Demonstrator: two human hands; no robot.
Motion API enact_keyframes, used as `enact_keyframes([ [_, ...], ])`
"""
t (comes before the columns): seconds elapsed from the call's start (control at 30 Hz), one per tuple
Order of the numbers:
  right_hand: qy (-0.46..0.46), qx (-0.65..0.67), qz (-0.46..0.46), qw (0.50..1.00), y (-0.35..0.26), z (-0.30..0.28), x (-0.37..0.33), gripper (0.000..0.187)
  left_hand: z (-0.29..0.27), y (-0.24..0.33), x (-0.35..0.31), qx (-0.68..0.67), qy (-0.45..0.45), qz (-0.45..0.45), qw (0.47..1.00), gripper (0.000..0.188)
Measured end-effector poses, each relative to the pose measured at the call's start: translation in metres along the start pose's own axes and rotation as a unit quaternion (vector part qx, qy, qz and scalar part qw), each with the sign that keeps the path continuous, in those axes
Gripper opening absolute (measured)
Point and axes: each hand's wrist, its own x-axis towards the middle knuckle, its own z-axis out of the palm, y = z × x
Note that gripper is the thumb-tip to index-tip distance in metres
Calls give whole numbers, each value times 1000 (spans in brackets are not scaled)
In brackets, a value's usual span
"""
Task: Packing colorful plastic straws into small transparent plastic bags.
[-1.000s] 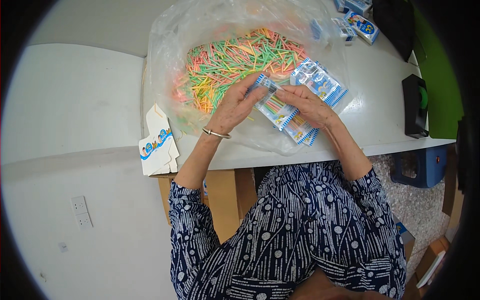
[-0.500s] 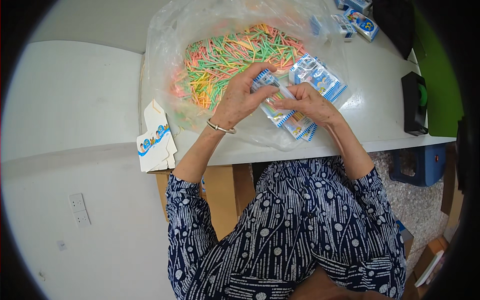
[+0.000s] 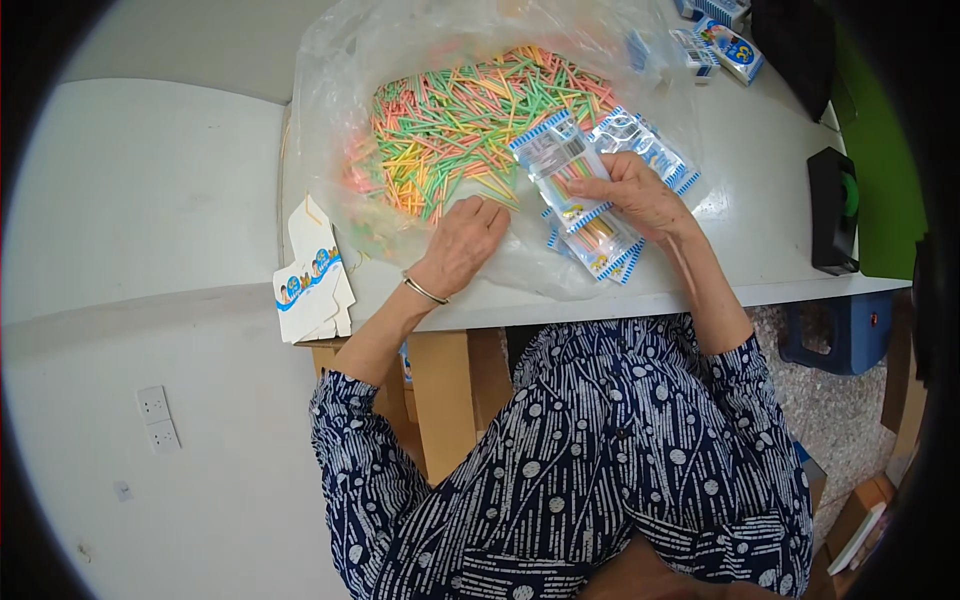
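My right hand (image 3: pixel 645 198) grips a clear and blue-striped packet (image 3: pixel 556 150) by its right edge, thumb on top. Pastel sticks show through its film. At the near edge of a heap of thin pink, green and yellow sticks (image 3: pixel 470 110), my left hand (image 3: pixel 464 240) has its fingers curled down and closed. A few sticks lie right at its fingertips; what is inside the fingers is hidden. The heap rests in a large clear plastic bag (image 3: pixel 330 80) spread open on the table. Under and beside the right hand lie more blue-striped packets (image 3: pixel 640 145), overlapping.
Folded white printed cartons (image 3: pixel 308 285) lie at the table's left corner. Small blue and white boxes (image 3: pixel 728 48) sit at the far right. A black tape dispenser (image 3: pixel 828 210) with green tape stands on the right. Below is a blue stool (image 3: pixel 845 335).
My left hand has let go of the packet and moved down and left to the near edge of the stick heap. The right hand now holds the packet alone, tilted upward.
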Motion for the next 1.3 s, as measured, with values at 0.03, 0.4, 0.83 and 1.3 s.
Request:
enact_keyframes([
  [0.03,-10,6,7,1000,1,1,1,28,-2,2,1,27,-14,4,1000,13],
  [0.4,0,-106,41,994,1,3,-1,25,-36,-21,23,-411,206,-250,852,24],
  [0.83,-66,-67,72,993,-3,9,-7,24,-53,12,55,-649,229,-264,675,15],
  [1.3,210,-523,-156,811,-32,-14,-35,33,13,46,60,-608,117,-256,742,30],
])
